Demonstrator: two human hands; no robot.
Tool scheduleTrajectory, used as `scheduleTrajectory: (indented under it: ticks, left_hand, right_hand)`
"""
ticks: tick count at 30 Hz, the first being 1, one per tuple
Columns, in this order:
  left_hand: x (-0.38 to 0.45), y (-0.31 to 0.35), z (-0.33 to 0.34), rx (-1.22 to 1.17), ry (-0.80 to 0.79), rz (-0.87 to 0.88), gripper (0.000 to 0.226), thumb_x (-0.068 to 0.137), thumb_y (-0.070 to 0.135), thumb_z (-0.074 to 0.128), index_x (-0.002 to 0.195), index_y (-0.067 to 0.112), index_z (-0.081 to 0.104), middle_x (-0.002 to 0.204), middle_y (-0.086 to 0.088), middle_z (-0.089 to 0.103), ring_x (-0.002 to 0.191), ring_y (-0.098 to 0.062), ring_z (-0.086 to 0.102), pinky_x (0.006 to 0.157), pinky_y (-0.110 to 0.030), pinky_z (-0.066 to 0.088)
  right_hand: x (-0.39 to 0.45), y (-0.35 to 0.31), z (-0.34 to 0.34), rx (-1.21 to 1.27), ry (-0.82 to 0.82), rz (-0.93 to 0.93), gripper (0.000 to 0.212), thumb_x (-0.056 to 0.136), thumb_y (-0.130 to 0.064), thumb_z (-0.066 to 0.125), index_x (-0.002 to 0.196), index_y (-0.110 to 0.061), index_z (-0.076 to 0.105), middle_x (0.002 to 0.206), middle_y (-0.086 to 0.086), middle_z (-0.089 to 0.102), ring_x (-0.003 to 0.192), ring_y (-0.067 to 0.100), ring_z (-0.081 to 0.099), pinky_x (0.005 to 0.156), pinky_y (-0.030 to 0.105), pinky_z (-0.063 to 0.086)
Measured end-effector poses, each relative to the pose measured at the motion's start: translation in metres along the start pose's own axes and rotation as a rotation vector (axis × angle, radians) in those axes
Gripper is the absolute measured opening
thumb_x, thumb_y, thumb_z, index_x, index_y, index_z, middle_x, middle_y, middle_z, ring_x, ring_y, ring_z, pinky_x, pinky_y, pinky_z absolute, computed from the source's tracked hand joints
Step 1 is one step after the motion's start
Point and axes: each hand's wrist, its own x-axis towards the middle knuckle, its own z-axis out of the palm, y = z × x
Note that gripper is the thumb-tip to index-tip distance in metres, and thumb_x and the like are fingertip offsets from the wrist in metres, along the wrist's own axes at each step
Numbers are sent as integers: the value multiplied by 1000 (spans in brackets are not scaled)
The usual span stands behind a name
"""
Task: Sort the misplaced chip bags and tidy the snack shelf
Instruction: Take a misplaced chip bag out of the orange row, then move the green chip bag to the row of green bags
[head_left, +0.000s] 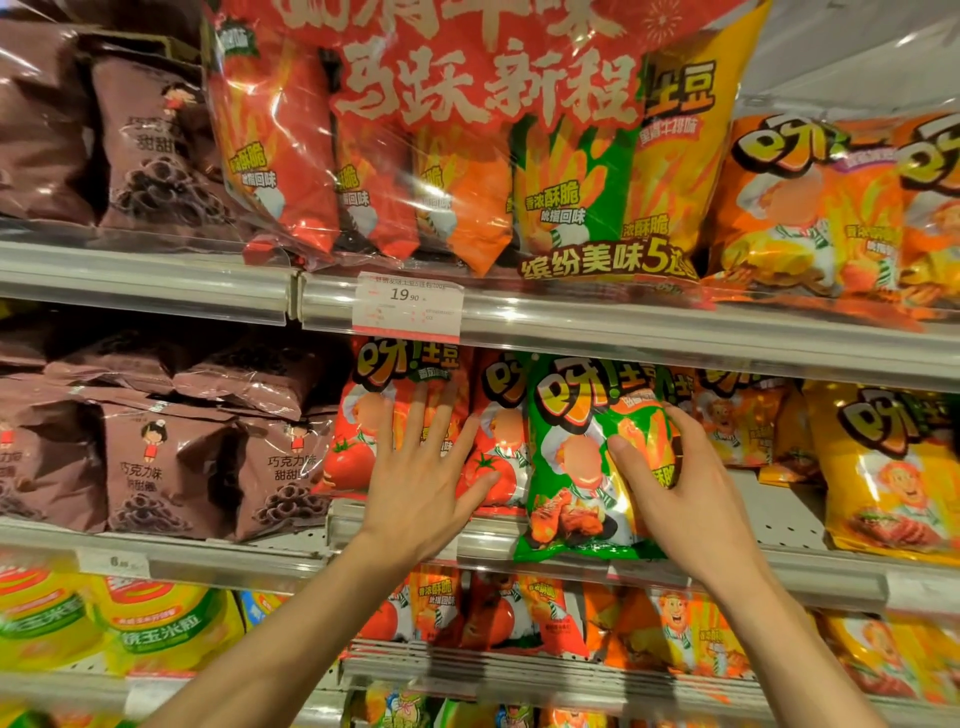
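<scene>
A green chip bag (571, 467) stands out of the middle shelf, in front of the red tomato chip bags (496, 457). My right hand (675, 483) grips its right side, thumb on the front and fingers round the edge. My left hand (421, 467) lies flat with spread fingers on a red tomato chip bag (358, 441) just to the left. Orange bags (737, 426) and yellow bags (883, 467) fill the same shelf further right.
Brown chocolate snack bags (166, 467) fill the left of the middle shelf. The top shelf holds a large red multi-pack (467, 156) above a price tag (408, 306). The lower shelf holds yellow-green bags (104, 623) and more red and orange bags (519, 613).
</scene>
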Motion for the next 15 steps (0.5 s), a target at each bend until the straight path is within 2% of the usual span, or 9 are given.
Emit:
scheduleTrajectory:
  ticks: [4, 9, 12, 15]
  left_hand:
    - [-1, 5, -3, -31, -17, -31, 73, 97, 72, 23, 150, 25, 45, 144, -10, 50, 141, -40, 36, 119, -64, 13]
    - [-8, 5, -15, -212, 47, -38, 69, 100, 66, 25, 150, 23, 45, 155, -9, 43, 150, -33, 27, 122, -57, 14]
    - [-17, 12, -28, -510, 153, -78, 57, 103, 57, 36, 150, 25, 42, 159, -1, 35, 150, -20, 23, 124, -43, 16]
    - [-25, 25, -47, -885, 154, -171, 48, 101, 51, 48, 147, 39, 39, 143, 19, 39, 131, 4, 32, 109, -23, 31]
  right_hand:
    - [0, 3, 1, 6, 6, 18, 80, 88, -66, 57, 153, -24, 36, 147, 1, 54, 132, 22, 52, 106, 47, 47]
    - [-7, 2, 2, 45, 13, 44, 77, 88, -68, 57, 151, -29, 35, 145, -3, 53, 130, 18, 53, 104, 45, 48]
    - [-10, 2, 3, 78, 20, 55, 74, 88, -68, 59, 149, -33, 35, 139, -5, 57, 124, 17, 57, 100, 45, 51]
    - [-18, 0, 4, 131, 25, 82, 71, 88, -66, 62, 147, -35, 38, 130, -9, 61, 114, 13, 63, 94, 37, 53]
